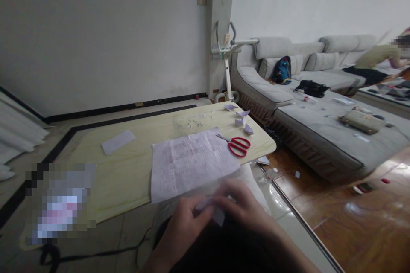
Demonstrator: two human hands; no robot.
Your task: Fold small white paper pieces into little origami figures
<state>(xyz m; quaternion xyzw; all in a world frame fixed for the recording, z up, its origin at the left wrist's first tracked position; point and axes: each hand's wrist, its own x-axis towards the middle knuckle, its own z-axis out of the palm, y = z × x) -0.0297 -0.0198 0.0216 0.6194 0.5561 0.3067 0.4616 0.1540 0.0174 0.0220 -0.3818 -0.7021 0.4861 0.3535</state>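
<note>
My left hand [191, 216] and my right hand [237, 199] meet low in the view, above my lap. Between them is a small piece of white paper [218, 216], pinched by the fingers of both; its exact folds are blurred. Just beyond lies a large creased sheet of paper [188, 162] covered in writing. Red-handled scissors [238, 146] rest across its right edge, blades toward the left. Several small folded paper pieces [242, 114] stand at the table's far right corner. A blank paper strip [118, 142] lies on the left, and thin paper scraps [195, 124] are scattered near the back.
The pale wooden table [128, 183] has a rounded right corner. A pixelated patch covers its left front, with a black cable [105, 254] below. A grey sofa [317, 132] with bags stands to the right, where another person [373, 62] sits. Exercise equipment [226, 64] stands behind.
</note>
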